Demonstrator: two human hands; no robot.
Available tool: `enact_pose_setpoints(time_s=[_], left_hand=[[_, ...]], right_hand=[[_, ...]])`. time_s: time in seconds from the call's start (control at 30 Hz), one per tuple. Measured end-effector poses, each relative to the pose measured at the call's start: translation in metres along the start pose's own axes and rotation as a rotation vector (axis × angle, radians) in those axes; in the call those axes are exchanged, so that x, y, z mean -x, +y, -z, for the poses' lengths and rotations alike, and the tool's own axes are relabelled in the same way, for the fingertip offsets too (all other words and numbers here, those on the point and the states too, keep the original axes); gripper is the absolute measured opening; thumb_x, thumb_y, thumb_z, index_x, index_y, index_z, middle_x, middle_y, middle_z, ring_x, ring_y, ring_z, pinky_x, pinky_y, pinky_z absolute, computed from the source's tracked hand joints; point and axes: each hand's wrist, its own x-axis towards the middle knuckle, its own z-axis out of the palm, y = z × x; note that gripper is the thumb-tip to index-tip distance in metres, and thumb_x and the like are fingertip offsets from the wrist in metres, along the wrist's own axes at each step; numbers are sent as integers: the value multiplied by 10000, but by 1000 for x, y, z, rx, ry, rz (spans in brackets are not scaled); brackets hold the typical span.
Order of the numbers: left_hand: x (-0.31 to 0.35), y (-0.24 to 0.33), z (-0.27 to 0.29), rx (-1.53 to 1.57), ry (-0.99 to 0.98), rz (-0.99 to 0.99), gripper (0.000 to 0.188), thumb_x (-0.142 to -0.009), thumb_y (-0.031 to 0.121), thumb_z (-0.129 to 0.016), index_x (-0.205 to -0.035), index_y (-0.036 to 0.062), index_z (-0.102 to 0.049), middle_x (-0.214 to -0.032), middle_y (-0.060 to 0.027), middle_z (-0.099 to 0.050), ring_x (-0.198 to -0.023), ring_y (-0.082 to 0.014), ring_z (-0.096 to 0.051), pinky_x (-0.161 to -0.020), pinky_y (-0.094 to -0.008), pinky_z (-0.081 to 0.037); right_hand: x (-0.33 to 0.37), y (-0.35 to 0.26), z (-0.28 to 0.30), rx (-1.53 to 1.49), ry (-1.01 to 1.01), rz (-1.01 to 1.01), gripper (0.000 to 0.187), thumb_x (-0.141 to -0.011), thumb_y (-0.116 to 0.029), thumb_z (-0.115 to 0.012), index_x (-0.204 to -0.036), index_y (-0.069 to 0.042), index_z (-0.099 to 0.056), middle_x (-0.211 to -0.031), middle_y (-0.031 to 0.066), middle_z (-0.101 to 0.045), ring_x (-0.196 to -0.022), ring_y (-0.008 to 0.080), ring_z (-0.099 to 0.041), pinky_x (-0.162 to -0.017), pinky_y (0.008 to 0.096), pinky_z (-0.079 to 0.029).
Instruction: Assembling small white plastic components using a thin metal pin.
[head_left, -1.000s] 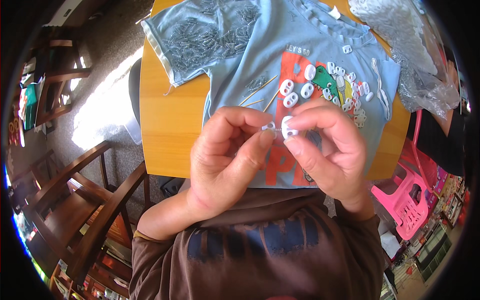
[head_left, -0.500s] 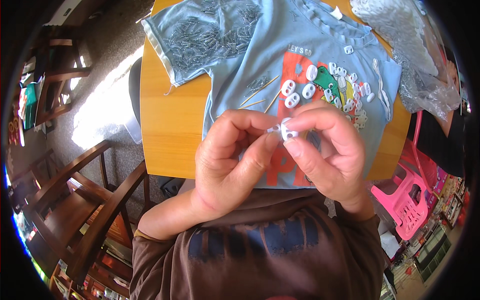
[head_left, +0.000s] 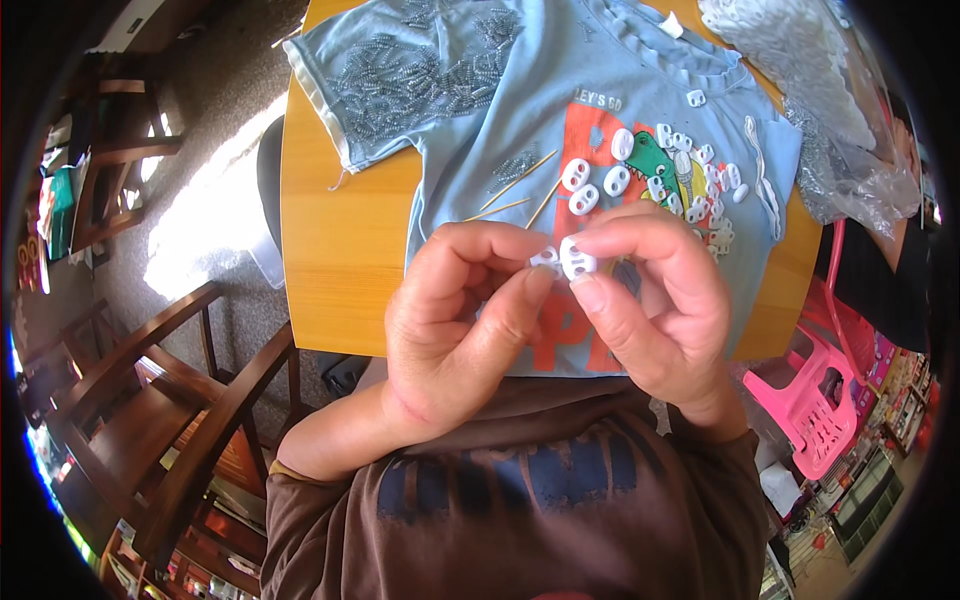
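Above a light blue T-shirt (head_left: pixel 470 190) spread on the table, my hands meet in front of me. My left hand (head_left: pixel 455 320) pinches a small white plastic piece with holes (head_left: pixel 545 261) between thumb and forefinger. An oval white two-hole cord-lock part (head_left: pixel 577 258) is gripped by my right hand (head_left: pixel 665 305), thumb below and fingers above. The two parts are side by side; fingers hide whether they join. Beyond them several loose white cord-lock parts (head_left: pixel 617 181) lie on the shirt print. Thin wooden sticks (head_left: pixel 527 176) rest left of these, beside a few small metal springs (head_left: pixel 512 170).
A large heap of metal springs (head_left: pixel 410 80) covers the shirt's left sleeve. At the table's far right sits a clear bag of white pieces (head_left: pixel 800 70). White cord (head_left: pixel 762 180) lies nearby. A pink plastic stool (head_left: pixel 815 400) stands right, a wooden chair (head_left: pixel 180 400) left.
Both hands stay nearly in place. The left hand has shifted slightly left, and the right-hand part has turned to show more of its two-hole face.
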Motion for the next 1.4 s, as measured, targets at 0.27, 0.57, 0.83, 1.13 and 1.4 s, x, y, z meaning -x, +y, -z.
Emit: enact_pose_setpoints(time_s=[0.27,0.57,0.83,1.13,1.4], left_hand=[[0,-1,0,-10,-10,19,149,-845,-43,-509,-984,-21,-458,-857,-58,-560,-672,-58,-546,-561,-177,-438],[0,-3,0,-90,-72,8,229,-839,-49,-511,-1059,-19,-453,-847,-72,-570,-680,-70,-558,-526,-178,-455],[1,-2,-5,-9,-10,98,292,-844,7,-530,-1120,-11,-435,-841,-82,-587,-599,-73,-530,-526,-174,-431],[2,1,-1,101,-93,199,317,-863,-1,-500,-1173,-18,-435,-794,-41,-556,-591,-60,-515,-530,-165,-423],[-2,6,0,25,-169,209,360,-863,-6,-493,-1211,-22,-399,-856,-81,-588,-630,-99,-568,-573,-195,-460]], right_hand=[[0,1,-1,-3,3,-15,201,-741,46,-573,-936,2,-554,-827,96,-577,-714,172,-563,-636,266,-449],[3,-3,5,33,-88,-69,209,-796,39,-526,-1005,37,-518,-975,124,-525,-866,162,-497,-778,274,-408],[1,-3,3,64,-43,-36,194,-769,46,-561,-960,18,-567,-875,118,-571,-776,176,-554,-683,270,-441],[0,-3,3,111,-38,68,199,-743,64,-579,-932,3,-590,-763,102,-597,-671,186,-587,-573,268,-461],[3,-1,4,-32,9,-39,175,-762,43,-574,-933,6,-584,-784,96,-601,-676,180,-578,-600,263,-457]])
